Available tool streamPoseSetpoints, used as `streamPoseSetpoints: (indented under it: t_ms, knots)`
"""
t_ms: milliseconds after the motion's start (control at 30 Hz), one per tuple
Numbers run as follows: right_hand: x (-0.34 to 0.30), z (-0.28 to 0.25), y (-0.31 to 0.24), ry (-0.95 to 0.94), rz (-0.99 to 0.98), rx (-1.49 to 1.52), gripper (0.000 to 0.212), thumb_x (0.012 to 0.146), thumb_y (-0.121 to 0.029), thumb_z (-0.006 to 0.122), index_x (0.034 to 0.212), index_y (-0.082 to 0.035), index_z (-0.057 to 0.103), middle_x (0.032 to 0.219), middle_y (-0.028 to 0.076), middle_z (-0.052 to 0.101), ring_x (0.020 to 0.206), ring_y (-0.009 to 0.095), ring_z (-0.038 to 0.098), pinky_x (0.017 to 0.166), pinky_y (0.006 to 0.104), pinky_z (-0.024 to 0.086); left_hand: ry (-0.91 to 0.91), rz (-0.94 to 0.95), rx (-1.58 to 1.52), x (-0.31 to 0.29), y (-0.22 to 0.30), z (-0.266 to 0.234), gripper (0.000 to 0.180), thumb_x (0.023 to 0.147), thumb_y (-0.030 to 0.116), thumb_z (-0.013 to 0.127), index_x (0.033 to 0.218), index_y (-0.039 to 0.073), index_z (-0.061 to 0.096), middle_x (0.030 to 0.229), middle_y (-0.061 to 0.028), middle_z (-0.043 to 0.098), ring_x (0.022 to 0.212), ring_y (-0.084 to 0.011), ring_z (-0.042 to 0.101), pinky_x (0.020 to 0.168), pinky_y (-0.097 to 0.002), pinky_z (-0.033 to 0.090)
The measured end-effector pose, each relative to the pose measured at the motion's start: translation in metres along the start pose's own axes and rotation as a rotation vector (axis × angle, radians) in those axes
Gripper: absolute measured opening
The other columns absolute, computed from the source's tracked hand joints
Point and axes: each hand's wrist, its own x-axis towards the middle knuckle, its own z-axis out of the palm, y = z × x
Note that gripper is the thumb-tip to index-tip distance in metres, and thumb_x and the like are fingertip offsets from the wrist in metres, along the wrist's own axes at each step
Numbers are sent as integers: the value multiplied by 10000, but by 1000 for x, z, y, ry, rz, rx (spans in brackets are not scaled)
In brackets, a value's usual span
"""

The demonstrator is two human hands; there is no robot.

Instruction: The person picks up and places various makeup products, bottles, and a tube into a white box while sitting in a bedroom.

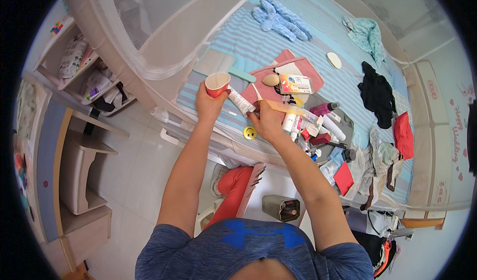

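My left hand (207, 104) is wrapped round a red paper cup (213, 92) with a white inside, its mouth tilted up toward me. Between the cup and my right hand (268, 122) lies a white squeeze tube (239, 100). The fingers of my right hand are closed on the tube's lower end. A pale orange, comb-like strip (284, 107) runs out past that hand; whether I also hold it, I cannot tell. Close to my right wrist are a yellow smiley disc (249, 133) and a white tube (288, 123). Both hands are over the bed's near edge.
Cosmetics crowd the bed to the right, including a purple bottle (324, 108) and a red card (343, 178). Beyond lie a pink pouch (310, 71), a beige sponge (271, 80), a box (296, 84) and a teal-edged board (214, 61). An open drawer (263, 180) holds a grey container (278, 207).
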Motion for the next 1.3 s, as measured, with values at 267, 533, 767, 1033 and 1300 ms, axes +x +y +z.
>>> streamPoseSetpoints:
  t_ms: [267,533,767,1033,1300]
  knots:
    - [15,17,-5,-18,91,-13,314,774,-224,725,959,-2,601,876,186,649,842,345,638,737,429,493,-14,11,-14,-8,-4,-2,584,641,152,854,1121,24,546,1062,-127,648,986,-254,622,855,-353,496]
    - [-15,-38,-18,81,69,160,196,793,-136,710,908,-6,619,797,154,668,702,276,645,655,374,498,-99,-108,1,-18,11,-18,871,618,151,861,1307,-38,365,1287,-189,507,1158,-295,536,961,-354,454]
    - [-86,-98,-45,213,-158,117,165,804,-74,694,929,-18,602,778,114,604,638,251,602,569,353,477,187,308,469,-79,75,-43,642,818,134,714,1322,-43,359,1288,-156,496,1157,-263,520,980,-381,447]
    - [-165,-110,-82,366,-595,-179,326,672,-62,781,963,-32,638,817,92,608,650,242,621,540,347,500,-549,-312,-841,-162,172,-37,458,1018,285,438,1353,-8,329,1058,-159,590,958,-249,606,898,-403,498]
    - [-219,-141,-72,291,-304,408,234,768,-22,716,980,9,622,805,81,606,673,161,593,566,256,475,-952,-634,-1334,-193,184,-39,525,1030,391,305,1318,-40,392,847,-105,514,713,-168,502,588,-312,466]
